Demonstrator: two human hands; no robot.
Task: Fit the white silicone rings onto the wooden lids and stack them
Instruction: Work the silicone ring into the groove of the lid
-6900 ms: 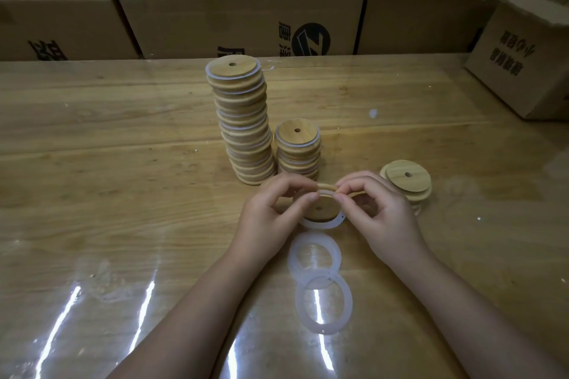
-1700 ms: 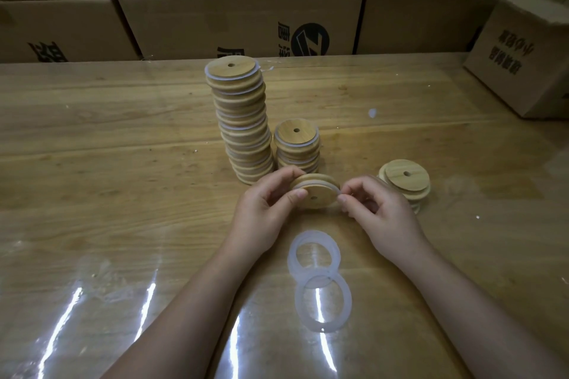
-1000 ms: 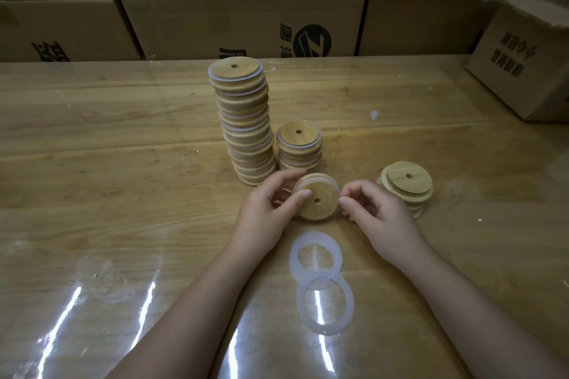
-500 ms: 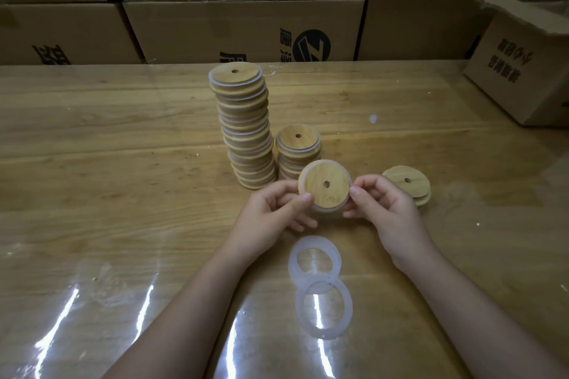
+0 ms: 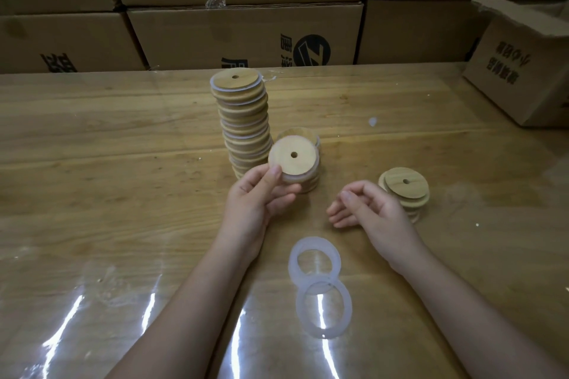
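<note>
My left hand (image 5: 257, 197) pinches a wooden lid (image 5: 292, 158) with a white ring round its edge, held just in front of the short stack of ringed lids (image 5: 309, 140). A tall stack of ringed lids (image 5: 243, 120) stands to the left of it. My right hand (image 5: 366, 209) hovers empty with loosely curled fingers, beside a small pile of bare wooden lids (image 5: 405, 191). Two loose white silicone rings lie overlapped on the table near me: the farther ring (image 5: 314, 261) and the nearer ring (image 5: 324, 308).
The wooden table (image 5: 107, 163) has a glossy clear cover. Cardboard boxes (image 5: 246, 34) line the far edge, and one more box (image 5: 523, 71) sits on the table at the right.
My right hand has let go of the lid and dropped toward the table. My left hand alone has lifted the ringed lid up toward the short stack.
</note>
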